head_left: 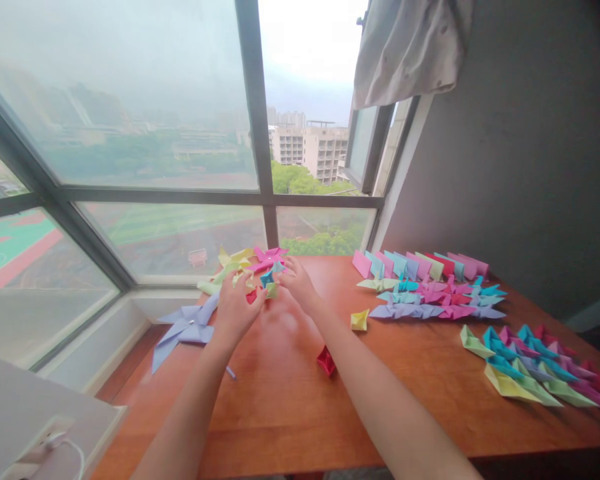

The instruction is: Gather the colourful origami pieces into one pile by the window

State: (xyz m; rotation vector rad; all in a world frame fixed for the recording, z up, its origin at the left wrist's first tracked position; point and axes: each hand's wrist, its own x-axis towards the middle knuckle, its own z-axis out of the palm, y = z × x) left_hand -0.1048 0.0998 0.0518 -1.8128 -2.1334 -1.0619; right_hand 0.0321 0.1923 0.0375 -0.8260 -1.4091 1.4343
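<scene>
At the far left part of the table, my left hand [237, 303] curls its thumb and fingers about a small red folded-paper piece [251, 296]. Across from it, my right hand [297, 283] has its fingertips at a small blue folded-paper piece [267, 279]. A pale green folded piece [271, 291] lies just below the blue one, between the hands. Behind the fingers are a pink paper pinwheel [270, 257] and a yellow paper pinwheel [237, 259]. My left fingers partly cover a light green pinwheel [215, 283].
A lavender pinwheel [193, 322] rests left of my left forearm. Near my right forearm lie a dark red folded piece [325, 361] and a yellow one [359, 320]. Rows of paper cranes [447, 290], folded cards [417, 265] and paper boats [525, 360] fill the right side. Windows border the table's back.
</scene>
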